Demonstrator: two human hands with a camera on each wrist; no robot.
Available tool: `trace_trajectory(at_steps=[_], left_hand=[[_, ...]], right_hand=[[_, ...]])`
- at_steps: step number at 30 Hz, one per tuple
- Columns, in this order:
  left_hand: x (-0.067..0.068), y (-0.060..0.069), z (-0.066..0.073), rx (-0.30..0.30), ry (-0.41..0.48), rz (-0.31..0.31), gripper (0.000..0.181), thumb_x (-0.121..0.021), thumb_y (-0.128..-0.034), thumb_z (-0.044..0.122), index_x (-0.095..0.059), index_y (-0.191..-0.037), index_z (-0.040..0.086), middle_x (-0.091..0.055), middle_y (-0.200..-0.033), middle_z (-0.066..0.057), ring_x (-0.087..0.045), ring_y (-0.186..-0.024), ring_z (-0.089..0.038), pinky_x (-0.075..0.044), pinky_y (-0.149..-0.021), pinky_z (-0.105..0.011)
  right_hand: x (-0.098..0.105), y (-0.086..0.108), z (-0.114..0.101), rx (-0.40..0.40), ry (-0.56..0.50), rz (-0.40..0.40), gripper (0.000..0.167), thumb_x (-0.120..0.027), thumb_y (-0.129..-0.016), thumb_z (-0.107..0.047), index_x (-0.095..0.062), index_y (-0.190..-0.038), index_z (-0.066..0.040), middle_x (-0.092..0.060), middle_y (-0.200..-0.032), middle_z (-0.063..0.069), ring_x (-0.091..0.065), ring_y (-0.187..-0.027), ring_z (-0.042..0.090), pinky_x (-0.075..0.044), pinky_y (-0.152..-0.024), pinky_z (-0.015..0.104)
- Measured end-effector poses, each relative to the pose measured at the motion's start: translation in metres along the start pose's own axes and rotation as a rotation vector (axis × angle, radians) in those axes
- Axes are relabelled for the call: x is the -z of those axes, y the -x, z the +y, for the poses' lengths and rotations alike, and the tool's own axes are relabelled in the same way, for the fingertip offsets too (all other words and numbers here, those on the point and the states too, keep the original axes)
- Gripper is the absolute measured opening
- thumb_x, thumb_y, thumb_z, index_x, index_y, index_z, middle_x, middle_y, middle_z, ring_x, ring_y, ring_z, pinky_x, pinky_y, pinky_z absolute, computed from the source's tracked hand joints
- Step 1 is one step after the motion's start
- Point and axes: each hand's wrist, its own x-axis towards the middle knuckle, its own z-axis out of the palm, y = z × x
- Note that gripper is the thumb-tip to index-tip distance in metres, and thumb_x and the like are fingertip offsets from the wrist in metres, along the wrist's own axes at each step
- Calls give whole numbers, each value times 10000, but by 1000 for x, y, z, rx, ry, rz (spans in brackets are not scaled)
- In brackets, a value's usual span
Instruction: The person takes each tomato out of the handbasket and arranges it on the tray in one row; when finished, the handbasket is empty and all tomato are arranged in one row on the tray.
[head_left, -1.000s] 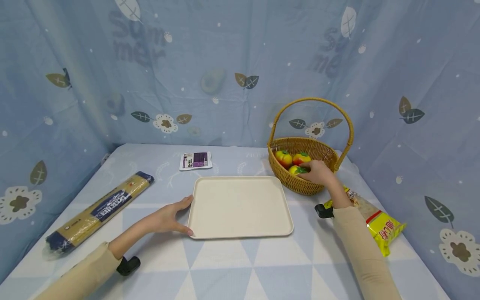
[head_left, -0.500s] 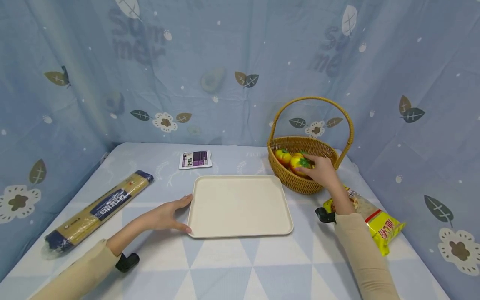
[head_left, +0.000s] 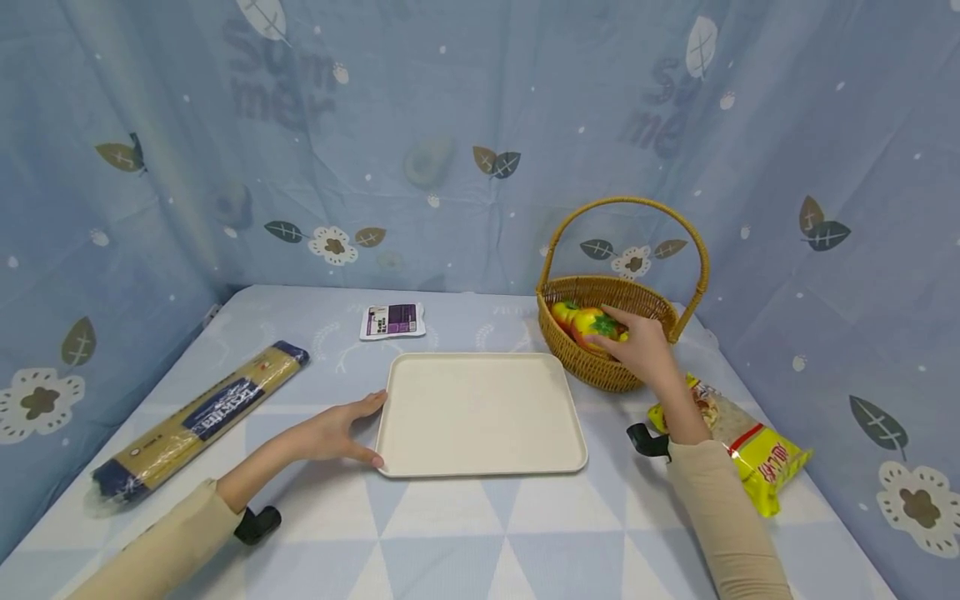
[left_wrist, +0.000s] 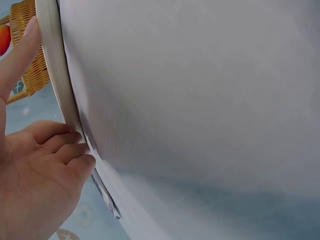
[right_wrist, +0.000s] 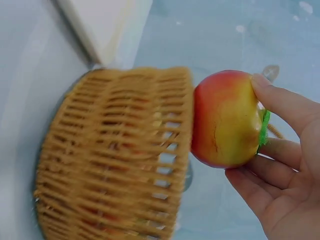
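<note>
My right hand [head_left: 643, 346] holds a red-and-yellow persimmon [head_left: 587, 327] with a green leafy top, at the mouth of the wicker basket [head_left: 588, 365]. In the right wrist view, thumb and fingers pinch the persimmon [right_wrist: 222, 120] by its leafy end, beside the basket rim [right_wrist: 182, 135]. Another persimmon [head_left: 563, 312] shows inside the basket; the rest of the contents are mostly hidden. My left hand [head_left: 337, 432], fingers spread, touches the left edge of a cream tray [head_left: 480, 417]. The left wrist view has its fingertips against the tray's rim [left_wrist: 57, 65].
A long pack of Barilla spaghetti [head_left: 202, 421] lies at the left. Behind the tray is a small white-and-purple packet [head_left: 392, 321]. A yellow food bag [head_left: 761, 450] lies beside my right forearm. Patterned curtains [head_left: 450, 167] enclose the table's back and sides.
My right hand has gripped a persimmon in the basket and raised it slightly, now covering more of the other fruit. The left hand keeps its place on the tray.
</note>
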Motion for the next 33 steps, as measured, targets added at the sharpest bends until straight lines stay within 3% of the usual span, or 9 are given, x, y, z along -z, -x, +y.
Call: trace_trajectory(at_steps=[6,12,16,19,21,23,26,28,33], left_hand=[[0,0,2,6,11,-4,1109,-835,-698,420,-233,-1466,-107,-188,-1518,-303,-187,-1394,-464,-183,-1135,-560],[0,0,2,16,10,-11,1109,-834,-699,417,-228,-1470,-101,-184,-1521,-300,-183,-1396,-463,-181,-1135,-562],[0,0,1,27,15,-14,1112,-830,-700,423,-220,-1477,-89,-176,-1529,-287,-175,-1402,-453,-174,-1139,-555],[0,0,0,25,12,-17,1116,-825,-703,431,-213,-1478,-90,-169,-1531,-285,-169,-1404,-451,-172,-1140,-552],[-1,-1,0,23,11,-19,1118,-824,-703,433,-212,-1476,-93,-167,-1531,-286,-168,-1405,-449,-172,-1141,-549],[-1,-1,0,15,9,-19,1117,-825,-702,431,-216,-1472,-102,-171,-1527,-292,-171,-1402,-455,-175,-1138,-553],[-2,-1,0,11,3,-15,1115,-829,-698,428,-224,-1468,-105,-178,-1523,-295,-179,-1398,-459,-180,-1136,-558],[-2,-1,0,8,1,-12,1113,-831,-695,425,-230,-1466,-107,-183,-1521,-298,-183,-1396,-462,-182,-1133,-562],[-2,0,0,6,3,-16,1112,-828,-700,423,-224,-1466,-109,-175,-1522,-299,-176,-1398,-461,-179,-1135,-557]], right_hand=[[-4,3,-16,108,-21,33,637,-758,-843,-324,-539,-1367,-37,-598,-1266,232,-631,-950,338,-555,-708,427],[-12,8,-34,207,-41,51,624,-790,-813,-295,-572,-1333,-28,-637,-1204,215,-640,-912,330,-560,-692,427],[-17,9,-48,257,-74,44,622,-796,-807,-283,-574,-1335,-41,-620,-1257,182,-623,-1038,324,-562,-791,448],[-21,10,-56,277,-87,32,629,-801,-800,-283,-573,-1340,-55,-611,-1285,152,-614,-1076,314,-555,-837,443],[-25,11,-60,294,-89,25,631,-806,-793,-273,-577,-1333,-43,-606,-1292,150,-648,-915,324,-555,-826,429],[-28,10,-64,307,-92,18,617,-810,-789,-262,-588,-1319,-35,-614,-1282,146,-652,-888,314,-559,-827,416],[-33,9,-70,324,-104,-1,601,-813,-785,-244,-600,-1298,-13,-622,-1269,146,-654,-919,300,-558,-854,402],[-36,9,-74,330,-110,-10,591,-815,-783,-243,-610,-1283,-4,-631,-1255,144,-614,-1104,286,-544,-897,406],[-45,7,-83,352,-130,-32,591,-819,-777,-240,-613,-1270,15,-640,-1236,152,-603,-1123,291,-537,-908,412]])
